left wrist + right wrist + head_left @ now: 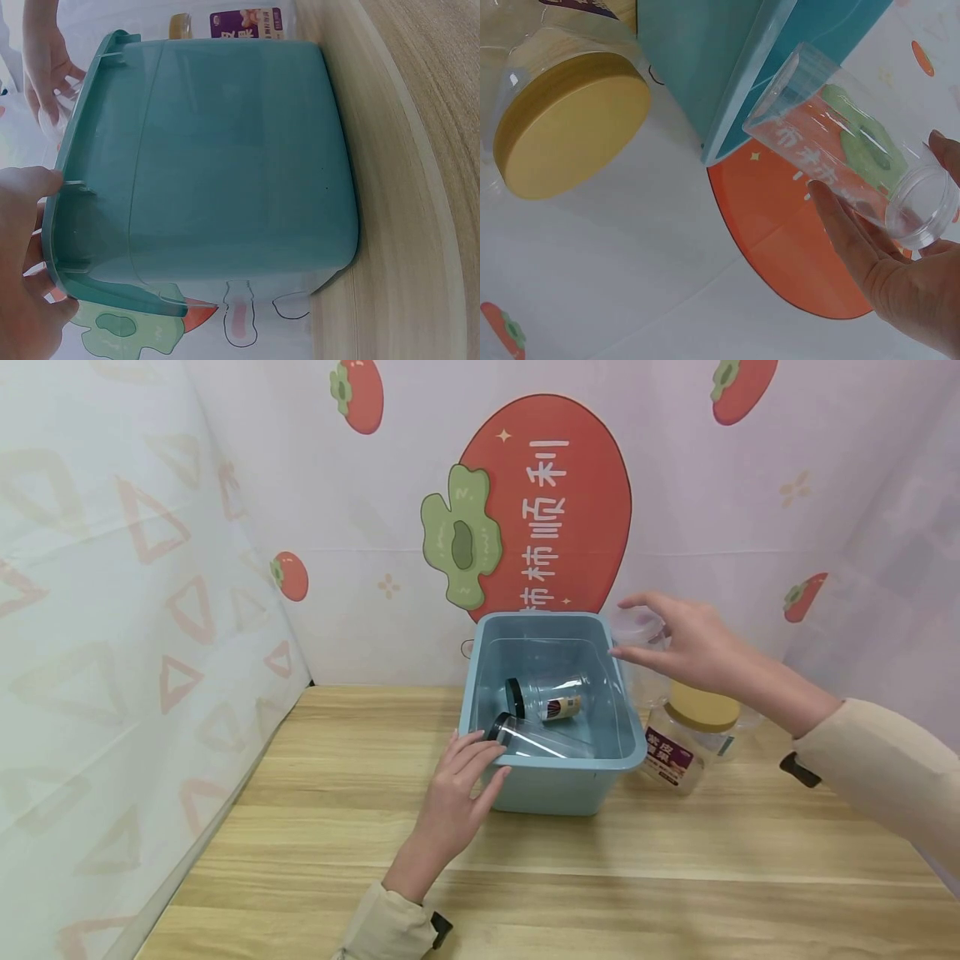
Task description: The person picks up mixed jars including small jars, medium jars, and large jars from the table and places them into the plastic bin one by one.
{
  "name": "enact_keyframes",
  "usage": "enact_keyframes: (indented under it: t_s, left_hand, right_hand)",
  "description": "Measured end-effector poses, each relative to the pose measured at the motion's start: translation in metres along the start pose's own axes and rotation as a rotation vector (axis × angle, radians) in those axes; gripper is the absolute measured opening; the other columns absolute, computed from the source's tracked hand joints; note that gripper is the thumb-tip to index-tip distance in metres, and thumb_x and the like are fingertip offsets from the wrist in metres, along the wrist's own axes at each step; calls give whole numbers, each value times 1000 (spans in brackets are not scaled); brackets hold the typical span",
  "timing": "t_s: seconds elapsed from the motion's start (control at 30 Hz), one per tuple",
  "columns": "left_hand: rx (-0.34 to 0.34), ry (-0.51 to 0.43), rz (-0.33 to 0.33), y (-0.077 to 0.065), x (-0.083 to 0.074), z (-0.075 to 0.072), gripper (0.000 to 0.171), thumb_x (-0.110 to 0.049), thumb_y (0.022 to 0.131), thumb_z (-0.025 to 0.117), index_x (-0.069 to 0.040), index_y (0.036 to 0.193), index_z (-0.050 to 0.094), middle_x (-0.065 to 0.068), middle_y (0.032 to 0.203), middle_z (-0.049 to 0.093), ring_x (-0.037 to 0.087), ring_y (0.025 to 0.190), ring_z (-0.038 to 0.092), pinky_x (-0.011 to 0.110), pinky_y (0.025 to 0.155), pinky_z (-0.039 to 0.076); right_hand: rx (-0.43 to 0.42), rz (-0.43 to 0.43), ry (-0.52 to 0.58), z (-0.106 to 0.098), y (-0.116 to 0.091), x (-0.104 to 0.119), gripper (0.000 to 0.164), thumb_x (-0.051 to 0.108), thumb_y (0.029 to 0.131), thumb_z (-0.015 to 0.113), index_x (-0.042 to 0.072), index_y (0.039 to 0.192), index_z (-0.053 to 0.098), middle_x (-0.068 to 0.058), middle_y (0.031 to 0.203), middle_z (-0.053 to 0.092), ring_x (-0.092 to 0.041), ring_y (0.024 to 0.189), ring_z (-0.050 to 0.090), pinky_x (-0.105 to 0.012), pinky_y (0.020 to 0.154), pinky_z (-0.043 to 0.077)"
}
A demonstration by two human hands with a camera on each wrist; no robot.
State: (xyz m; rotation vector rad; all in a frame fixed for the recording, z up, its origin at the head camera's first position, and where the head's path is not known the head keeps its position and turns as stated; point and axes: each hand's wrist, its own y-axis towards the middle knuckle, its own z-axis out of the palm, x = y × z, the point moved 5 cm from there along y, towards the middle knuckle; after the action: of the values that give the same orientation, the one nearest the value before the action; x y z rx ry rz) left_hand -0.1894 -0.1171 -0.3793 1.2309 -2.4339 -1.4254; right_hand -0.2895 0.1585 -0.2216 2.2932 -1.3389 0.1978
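A light blue plastic bin (555,787) stands on the wooden table. My left hand (453,797) grips its near left rim, with fingers over the edge. In my right hand (693,643) is a clear plastic jar (840,139), held near its clear lid end between thumb and fingers. In the right wrist view the jar is tilted, its base overlapping the bin's rim. Inside the bin lie a clear jar with a black lid and a label (564,706), and a slimmer clear jar with a black lid (543,739), both on their sides.
Right of the bin, close to its wall, stands a clear jar with a yellow lid (703,706) and a purple label. More clear plastic shows behind it. A white curtain (360,527) printed with persimmons hangs behind the table (360,827), and another closes the left side.
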Motion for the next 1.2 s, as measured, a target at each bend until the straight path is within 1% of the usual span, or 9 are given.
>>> enact_keyframes:
  t_s: [0.17,0.37,0.63,0.7,0.9,0.97,1.2]
  left_hand:
    - [2,2,-1,0,0,0,26,-8,92,82,-4,117,76,9,118,76,35,130,63,63,119,40]
    - [3,-4,2,0,0,0,25,-7,92,82,-3,116,76,10,118,76,36,129,64,67,115,42]
    - [5,-2,1,1,0,0,26,-7,91,82,-4,116,76,9,118,76,35,129,63,68,115,43]
    - [6,-3,1,1,0,0,26,-7,91,82,-4,116,76,10,118,76,35,129,63,68,115,42]
    - [9,5,-5,0,0,0,26,-8,92,82,-4,117,76,9,119,76,34,130,63,64,118,41]
    - [9,6,-5,0,0,0,26,-8,92,82,-4,117,76,9,119,76,33,130,63,64,119,41]
    - [8,8,-3,1,-1,0,25,-8,92,82,-4,116,76,9,118,76,34,130,63,63,119,41]
  right_hand:
    - [3,1,8,2,2,0,65,29,93,84,5,145,55,-29,127,67,-41,98,69,-53,76,63]
    - [3,2,17,2,4,3,64,27,92,84,5,145,55,-27,128,68,-41,100,69,-56,82,64]
    - [25,-5,27,6,10,9,65,28,93,84,4,145,54,-27,129,67,-40,103,67,-57,85,62]
    - [23,-10,31,6,10,10,64,27,92,84,4,145,55,-26,130,67,-40,103,66,-56,84,62]
    - [17,-29,21,8,14,12,61,25,92,84,6,143,56,-24,128,69,-35,93,65,-46,76,57]
    - [19,-31,23,9,15,14,61,26,92,84,7,143,56,-23,129,69,-35,93,66,-46,76,57]
    - [36,-27,48,14,20,15,62,27,93,83,6,144,55,-25,135,66,-37,99,68,-53,82,63]
